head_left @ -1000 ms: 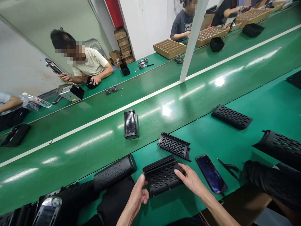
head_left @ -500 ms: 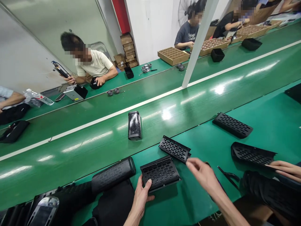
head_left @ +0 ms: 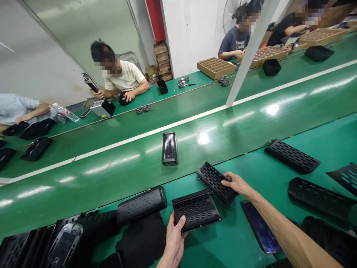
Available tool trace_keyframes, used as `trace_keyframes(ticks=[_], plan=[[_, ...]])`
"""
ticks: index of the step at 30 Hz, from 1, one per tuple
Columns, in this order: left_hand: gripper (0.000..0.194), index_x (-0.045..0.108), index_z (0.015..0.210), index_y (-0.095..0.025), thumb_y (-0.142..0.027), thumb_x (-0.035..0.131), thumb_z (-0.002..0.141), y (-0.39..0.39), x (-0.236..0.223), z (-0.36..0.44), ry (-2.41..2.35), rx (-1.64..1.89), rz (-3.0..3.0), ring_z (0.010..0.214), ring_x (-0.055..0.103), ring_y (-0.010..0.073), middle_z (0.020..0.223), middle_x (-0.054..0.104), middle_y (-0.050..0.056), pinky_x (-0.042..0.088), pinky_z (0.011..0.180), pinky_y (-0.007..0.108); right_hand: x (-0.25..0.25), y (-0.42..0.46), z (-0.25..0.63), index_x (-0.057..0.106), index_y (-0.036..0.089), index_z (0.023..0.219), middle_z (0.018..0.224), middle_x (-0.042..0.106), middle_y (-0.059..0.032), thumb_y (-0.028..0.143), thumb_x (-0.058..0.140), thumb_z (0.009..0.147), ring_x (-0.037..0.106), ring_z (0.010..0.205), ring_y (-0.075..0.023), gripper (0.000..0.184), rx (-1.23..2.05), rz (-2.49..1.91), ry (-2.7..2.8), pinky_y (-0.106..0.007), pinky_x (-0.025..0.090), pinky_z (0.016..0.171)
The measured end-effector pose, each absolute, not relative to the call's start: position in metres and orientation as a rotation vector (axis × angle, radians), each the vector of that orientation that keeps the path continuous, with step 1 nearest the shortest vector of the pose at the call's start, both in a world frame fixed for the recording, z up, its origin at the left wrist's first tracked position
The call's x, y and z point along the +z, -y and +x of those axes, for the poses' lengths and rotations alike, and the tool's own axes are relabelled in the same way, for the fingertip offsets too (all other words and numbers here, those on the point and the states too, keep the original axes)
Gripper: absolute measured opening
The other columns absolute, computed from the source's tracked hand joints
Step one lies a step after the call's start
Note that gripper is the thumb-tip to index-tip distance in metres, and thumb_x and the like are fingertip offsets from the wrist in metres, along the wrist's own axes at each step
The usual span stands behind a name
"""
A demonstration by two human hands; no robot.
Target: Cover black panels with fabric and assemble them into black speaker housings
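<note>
My left hand [head_left: 176, 234] grips the lower left side of a black slotted panel [head_left: 196, 211], thumb on its face and fingers beneath. Up and to the right, my right hand [head_left: 235, 183] pinches the right end of a second black slotted cover [head_left: 215, 182], which is tilted up off the table. The two pieces are close together near their corners; whether they touch I cannot tell. Left of my left hand, a rounded black slotted housing [head_left: 141, 204] lies on black cloth [head_left: 142, 238]. A dark phone [head_left: 260, 227] lies under my right forearm.
A boxy black speaker [head_left: 170, 149] stands on the green conveyor belt [head_left: 119, 167]. More slotted covers [head_left: 291, 156] lie to the right. Stacked black parts [head_left: 25, 245] fill the lower left. Across the belt, several people work beside a divided cardboard tray [head_left: 216, 67]. A white post [head_left: 248, 63] rises there.
My right hand has closed on the second cover and lifted its right end. My left hand keeps its hold on the panel. The view has shifted, and another person's hand at the right is gone.
</note>
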State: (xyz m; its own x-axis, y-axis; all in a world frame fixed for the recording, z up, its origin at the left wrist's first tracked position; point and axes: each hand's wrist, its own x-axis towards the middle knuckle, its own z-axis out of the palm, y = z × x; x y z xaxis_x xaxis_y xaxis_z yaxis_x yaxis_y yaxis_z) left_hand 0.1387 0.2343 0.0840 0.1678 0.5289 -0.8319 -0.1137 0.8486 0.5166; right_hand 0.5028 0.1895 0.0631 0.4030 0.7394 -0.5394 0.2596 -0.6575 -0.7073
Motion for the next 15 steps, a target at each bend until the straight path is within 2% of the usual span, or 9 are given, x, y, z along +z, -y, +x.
trace_keyframes(ticks=[3, 6, 9, 11, 13, 14, 15], plan=[[0.071, 0.045, 0.154, -0.030, -0.027, 0.077, 0.090, -0.233, 0.082, 0.142, -1.324, 0.485, 0.390, 0.129, 0.066, 0.0298, 0.151, 0.062, 0.011, 0.063, 0.086, 0.033, 0.076, -0.177, 0.512, 0.064, 0.017, 0.105, 0.098, 0.073, -0.0056, 0.052, 0.065, 0.099, 0.071, 0.087, -0.0212, 0.035, 1.190, -2.022, 0.728, -0.040, 0.059, 0.083], [0.070, 0.047, 0.153, -0.028, -0.022, 0.075, 0.089, -0.242, 0.087, 0.152, -1.319, 0.505, 0.415, 0.127, 0.068, 0.0296, 0.152, 0.061, 0.013, 0.063, 0.081, 0.031, 0.102, -0.152, 0.525, 0.061, 0.020, 0.111, 0.106, 0.076, -0.0120, 0.066, 0.065, 0.090, 0.073, 0.095, -0.0289, 0.050, 1.147, -1.955, 0.625, -0.042, 0.060, 0.084], [0.064, 0.054, 0.147, -0.025, -0.020, 0.076, 0.087, -0.259, 0.092, 0.168, -1.313, 0.518, 0.470, 0.118, 0.072, 0.0279, 0.147, 0.065, 0.013, 0.064, 0.079, 0.031, 0.138, -0.121, 0.528, 0.064, 0.023, 0.114, 0.113, 0.076, -0.0136, 0.070, 0.075, 0.080, 0.071, 0.104, -0.0344, 0.059, 1.173, -1.925, 0.587, -0.040, 0.059, 0.084], [0.060, 0.059, 0.141, -0.023, -0.019, 0.079, 0.084, -0.272, 0.092, 0.179, -1.298, 0.528, 0.494, 0.111, 0.074, 0.0262, 0.141, 0.069, 0.013, 0.065, 0.079, 0.033, 0.160, -0.108, 0.513, 0.067, 0.023, 0.111, 0.111, 0.076, -0.0111, 0.064, 0.079, 0.080, 0.070, 0.106, -0.0344, 0.052, 1.285, -1.913, 0.717, -0.038, 0.057, 0.085], [0.056, 0.063, 0.136, -0.021, -0.019, 0.080, 0.082, -0.284, 0.090, 0.189, -1.286, 0.529, 0.515, 0.105, 0.075, 0.0250, 0.135, 0.071, 0.013, 0.066, 0.079, 0.035, 0.171, -0.108, 0.482, 0.068, 0.025, 0.110, 0.110, 0.076, -0.0064, 0.050, 0.068, 0.094, 0.070, 0.107, -0.0303, 0.031, 1.409, -1.920, 1.068, -0.036, 0.054, 0.088], [0.055, 0.063, 0.134, -0.021, -0.019, 0.080, 0.082, -0.289, 0.089, 0.193, -1.281, 0.526, 0.527, 0.103, 0.075, 0.0245, 0.133, 0.072, 0.013, 0.066, 0.080, 0.036, 0.172, -0.113, 0.462, 0.068, 0.026, 0.108, 0.110, 0.075, -0.0035, 0.041, 0.062, 0.097, 0.069, 0.106, -0.0275, 0.020, 1.407, -1.947, 1.291, -0.035, 0.052, 0.090], [0.055, 0.063, 0.134, -0.021, -0.019, 0.079, 0.082, -0.293, 0.088, 0.197, -1.276, 0.521, 0.542, 0.102, 0.075, 0.0242, 0.133, 0.072, 0.013, 0.067, 0.080, 0.037, 0.168, -0.120, 0.442, 0.068, 0.026, 0.102, 0.107, 0.075, -0.0013, 0.031, 0.065, 0.093, 0.069, 0.102, -0.0255, 0.011, 1.406, -1.954, 1.387, -0.034, 0.051, 0.089]])
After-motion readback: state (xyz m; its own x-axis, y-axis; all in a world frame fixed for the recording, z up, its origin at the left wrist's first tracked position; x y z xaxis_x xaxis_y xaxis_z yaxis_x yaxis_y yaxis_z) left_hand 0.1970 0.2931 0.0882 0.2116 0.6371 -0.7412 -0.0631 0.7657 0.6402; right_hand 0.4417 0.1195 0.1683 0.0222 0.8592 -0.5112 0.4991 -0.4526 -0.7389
